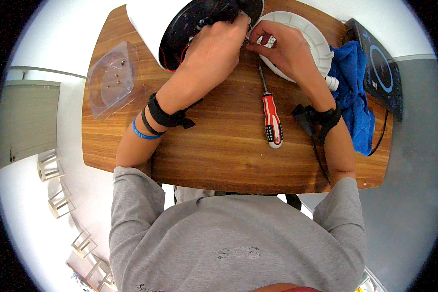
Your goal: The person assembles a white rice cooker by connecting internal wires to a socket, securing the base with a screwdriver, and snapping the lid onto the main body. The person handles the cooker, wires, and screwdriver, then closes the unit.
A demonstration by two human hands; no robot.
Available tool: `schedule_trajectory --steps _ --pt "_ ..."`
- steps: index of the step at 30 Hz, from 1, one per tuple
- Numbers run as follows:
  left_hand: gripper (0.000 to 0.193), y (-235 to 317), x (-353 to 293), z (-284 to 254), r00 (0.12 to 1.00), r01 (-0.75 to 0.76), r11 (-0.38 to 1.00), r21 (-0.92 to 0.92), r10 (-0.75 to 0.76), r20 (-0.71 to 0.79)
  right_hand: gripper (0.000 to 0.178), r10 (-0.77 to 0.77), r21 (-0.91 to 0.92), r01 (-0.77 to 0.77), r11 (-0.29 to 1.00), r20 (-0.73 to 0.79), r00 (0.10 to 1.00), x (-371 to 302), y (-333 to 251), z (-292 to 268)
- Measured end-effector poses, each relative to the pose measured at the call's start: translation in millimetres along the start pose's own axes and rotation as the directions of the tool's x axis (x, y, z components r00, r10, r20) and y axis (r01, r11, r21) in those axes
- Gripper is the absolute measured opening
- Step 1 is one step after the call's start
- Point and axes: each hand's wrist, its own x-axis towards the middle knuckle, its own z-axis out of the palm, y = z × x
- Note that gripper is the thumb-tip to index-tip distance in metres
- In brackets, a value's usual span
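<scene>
A white appliance (143,24) lies at the far side of the wooden table, its dark round underside facing me, with red wires at its lower edge. My left hand (219,46) reaches across that underside with fingers curled at its right rim; what they grip is hidden. Close beside it, my right hand (284,46) pinches thumb and forefinger together over something too small to make out. Under and behind the right hand sits a round white plastic cover (322,46). A screwdriver (272,119) with a red, white and black handle lies just below, its tip toward my hands.
At the left is a clear plastic tray (98,90) with several small screws. A crumpled blue cloth (353,97) lies at the right, beside a flat black panel appliance (380,63) with a cord. Black straps circle both wrists; a cable hangs from the right one.
</scene>
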Motion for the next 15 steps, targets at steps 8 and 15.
schedule_trajectory --steps 8,15 --pt "0.016 -0.2 1.0 0.1 1.0 -0.005 1.0 -0.019 0.005 -0.006 0.018 -0.005 -0.054 0.006 0.998 0.019 1.0 -3.0 -0.4 3.8" --pt "0.018 2.1 0.6 -2.9 1.0 0.002 1.0 -0.005 -0.002 0.009 0.019 -0.016 -0.082 0.016 0.996 0.011 1.0 -4.2 -3.6 2.9"
